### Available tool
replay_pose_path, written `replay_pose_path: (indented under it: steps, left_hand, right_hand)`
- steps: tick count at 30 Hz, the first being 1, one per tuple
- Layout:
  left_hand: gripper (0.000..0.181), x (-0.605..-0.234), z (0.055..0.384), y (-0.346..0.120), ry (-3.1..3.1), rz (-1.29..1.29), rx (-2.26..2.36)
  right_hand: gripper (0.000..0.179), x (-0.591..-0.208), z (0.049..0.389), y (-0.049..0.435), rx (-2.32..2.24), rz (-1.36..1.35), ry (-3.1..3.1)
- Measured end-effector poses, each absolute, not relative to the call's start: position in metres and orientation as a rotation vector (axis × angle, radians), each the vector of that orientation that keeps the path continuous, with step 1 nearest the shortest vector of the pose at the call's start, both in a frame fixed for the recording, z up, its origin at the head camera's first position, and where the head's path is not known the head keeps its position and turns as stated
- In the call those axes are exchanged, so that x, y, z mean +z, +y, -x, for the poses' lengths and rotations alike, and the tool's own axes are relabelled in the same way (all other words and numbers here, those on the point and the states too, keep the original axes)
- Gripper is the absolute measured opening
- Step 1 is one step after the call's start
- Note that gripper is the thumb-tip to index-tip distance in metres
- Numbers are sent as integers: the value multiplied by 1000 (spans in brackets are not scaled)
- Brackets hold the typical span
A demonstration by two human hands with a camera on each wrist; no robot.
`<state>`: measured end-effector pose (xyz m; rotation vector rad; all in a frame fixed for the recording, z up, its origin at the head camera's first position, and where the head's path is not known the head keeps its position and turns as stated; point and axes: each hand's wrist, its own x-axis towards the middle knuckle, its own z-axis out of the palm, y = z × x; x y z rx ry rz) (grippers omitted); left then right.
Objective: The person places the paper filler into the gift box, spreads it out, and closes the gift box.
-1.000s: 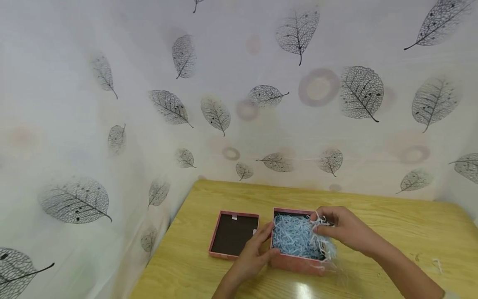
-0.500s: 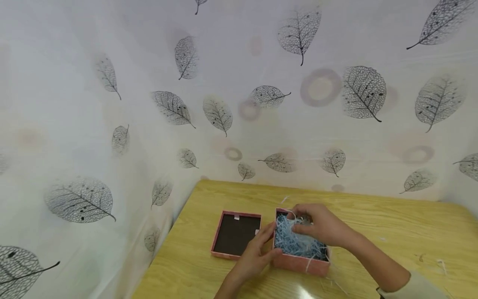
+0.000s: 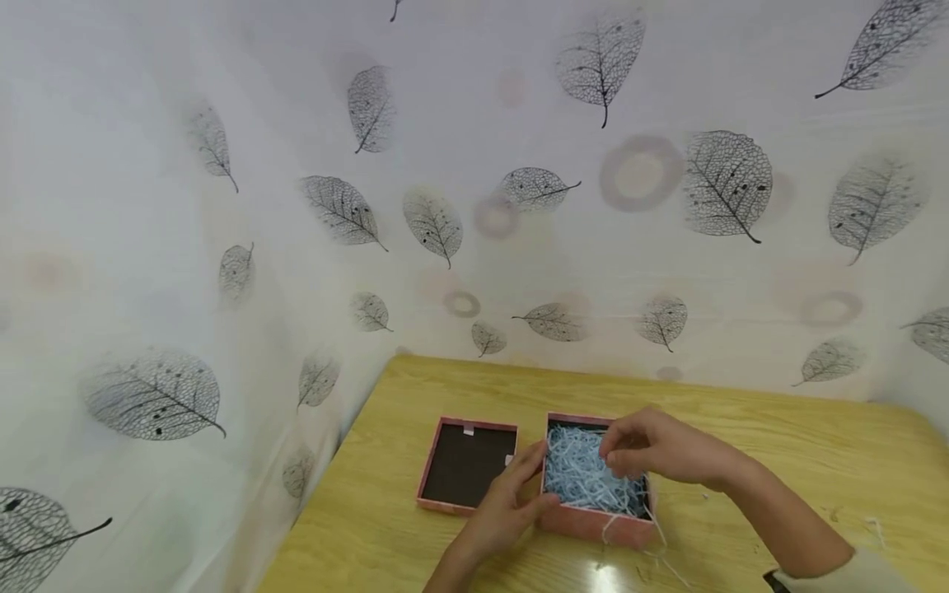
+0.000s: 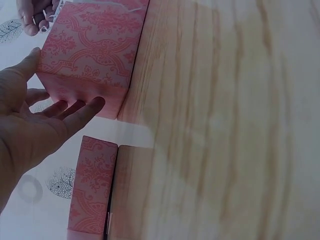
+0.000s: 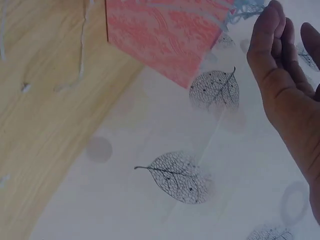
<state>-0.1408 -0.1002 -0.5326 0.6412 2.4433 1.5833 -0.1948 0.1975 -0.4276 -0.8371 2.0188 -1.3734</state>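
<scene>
A pink patterned box (image 3: pixel 593 524) stands on the table, filled with pale blue shredded paper (image 3: pixel 582 469). My left hand (image 3: pixel 500 504) rests against the box's left side; in the left wrist view its fingers (image 4: pixel 80 116) are extended along the pink wall and the thumb lies at an edge. Over the right part of the box hovers my right hand (image 3: pixel 660 449), fingers loosely bent. In the right wrist view the thumb is apart from the fingers (image 5: pixel 267 42), and nothing shows between them. White paper strands (image 3: pixel 656 527) hang over the box's front right corner.
A shallow pink lid (image 3: pixel 463 465) with a dark inside lies left of the box. Loose paper scraps (image 3: pixel 876 527) are scattered on the wooden table (image 3: pixel 801 428) at right. A leaf-patterned cloth (image 3: pixel 474 148) covers the walls behind and at left.
My right hand moved left over the box with white shreds, which now lie among the blue paper or hang outside, then drew back right. The left hand stayed at the box's side.
</scene>
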Motion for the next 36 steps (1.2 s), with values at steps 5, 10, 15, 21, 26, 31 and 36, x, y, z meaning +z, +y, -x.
replay_pose_path:
  steps: [5, 10, 15, 21, 26, 31, 36]
  left_hand:
    - [73, -532, 141, -99, 2438, -647, 1581]
    - [74, -531, 141, -99, 2428, -637, 1587]
    - [74, -530, 142, -97, 2434, -646, 1580]
    - [73, -531, 141, -97, 2460, -655, 1566]
    - [73, -532, 140, -97, 2474, -640, 1580]
    - [73, -534, 140, -97, 2480, -650, 1562]
    - [73, -532, 140, -99, 2494, -655, 1548]
  right_hand:
    - [25, -455, 195, 180, -1444, 671, 1763]
    - [18, -479, 194, 147, -1298, 706, 1909]
    - [21, -504, 198, 132, -1132, 729, 2115]
    - [22, -477, 193, 147, -1236, 703, 2001]
    - [29, -447, 193, 182, -1429, 617, 1843]
    - [30, -440, 184, 223, -1449, 611, 1942]
    - [24, -462, 165, 248, -1466, 546, 2054]
